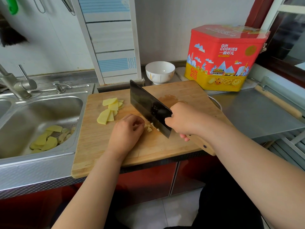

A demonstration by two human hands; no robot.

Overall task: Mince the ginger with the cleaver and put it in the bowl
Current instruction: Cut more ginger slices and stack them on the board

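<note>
My right hand grips the wooden handle of a dark cleaver, whose blade slants down onto the wooden cutting board. Small pale ginger bits lie on the board against the blade's lower edge. My left hand rests on the board just left of them, fingers curled, fingertips next to the bits; what lies under the fingers is hidden. A stack of yellow ginger slices sits at the board's left back. The white bowl stands empty behind the board.
A steel sink on the left holds yellow peel and slices. The faucet stands behind it. A red and yellow cookie tin sits at the back right. A steel counter with a wooden rolling pin extends to the right.
</note>
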